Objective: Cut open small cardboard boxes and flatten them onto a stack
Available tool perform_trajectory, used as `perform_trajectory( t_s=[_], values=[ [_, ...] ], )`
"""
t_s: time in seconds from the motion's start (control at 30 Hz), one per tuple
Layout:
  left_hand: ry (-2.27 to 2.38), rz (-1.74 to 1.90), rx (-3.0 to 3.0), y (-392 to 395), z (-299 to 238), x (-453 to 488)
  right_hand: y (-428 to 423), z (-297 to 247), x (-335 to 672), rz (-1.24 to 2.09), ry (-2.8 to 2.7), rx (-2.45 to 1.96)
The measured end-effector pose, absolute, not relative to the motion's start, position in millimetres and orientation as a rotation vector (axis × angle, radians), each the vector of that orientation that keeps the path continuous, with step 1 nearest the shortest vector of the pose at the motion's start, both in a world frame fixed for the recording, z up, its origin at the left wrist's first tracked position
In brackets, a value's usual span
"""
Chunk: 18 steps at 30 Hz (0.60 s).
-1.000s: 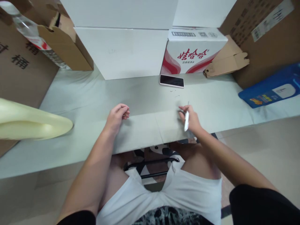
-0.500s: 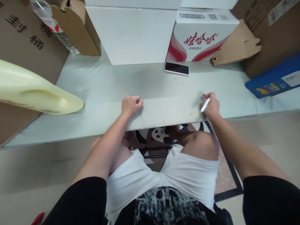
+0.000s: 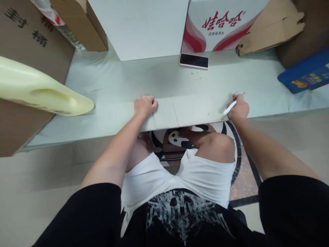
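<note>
My left hand (image 3: 145, 106) rests as a loose fist on the pale green table cover (image 3: 115, 80). Nothing shows in it, though its palm side faces down. Near the table's front edge, my right hand (image 3: 239, 107) is closed around a slim white pen (image 3: 229, 108). The pen's white end sticks out toward me, and a thin dark tip pokes out beyond the fingers, pointing away to the right. Short dark marks (image 3: 208, 113) and a long crease lie on the cover between the hands. Beyond them a phone (image 3: 194, 61) lies with its dark screen up.
A large white box (image 3: 144, 31) and a white-and-red carton (image 3: 218, 27) line the back. At left stand a pale yellow bottle (image 3: 48, 89), a brown carton (image 3: 38, 51) and a water bottle (image 3: 66, 34). Torn cardboard (image 3: 272, 27) and a blue package (image 3: 305, 75) are at right.
The view has tipped, so the table sits higher in it. My right hand has moved slightly right with the pen, whose dark tip now shows. The left fist stays put on the table.
</note>
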<state>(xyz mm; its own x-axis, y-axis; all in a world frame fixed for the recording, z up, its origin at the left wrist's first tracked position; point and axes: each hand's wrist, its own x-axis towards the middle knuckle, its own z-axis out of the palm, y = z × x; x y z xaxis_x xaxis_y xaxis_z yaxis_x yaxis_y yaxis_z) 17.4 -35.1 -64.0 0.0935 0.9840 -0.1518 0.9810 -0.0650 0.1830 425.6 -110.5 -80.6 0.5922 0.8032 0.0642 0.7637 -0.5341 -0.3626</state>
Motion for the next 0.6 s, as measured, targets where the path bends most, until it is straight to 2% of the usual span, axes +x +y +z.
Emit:
perform_trajectory(
  t_s=[0.6],
  values=[
    [2.026,-0.014,2.175,-37,-65,15,-115,-71,421,0.253,-1.346,-2.558]
  ],
)
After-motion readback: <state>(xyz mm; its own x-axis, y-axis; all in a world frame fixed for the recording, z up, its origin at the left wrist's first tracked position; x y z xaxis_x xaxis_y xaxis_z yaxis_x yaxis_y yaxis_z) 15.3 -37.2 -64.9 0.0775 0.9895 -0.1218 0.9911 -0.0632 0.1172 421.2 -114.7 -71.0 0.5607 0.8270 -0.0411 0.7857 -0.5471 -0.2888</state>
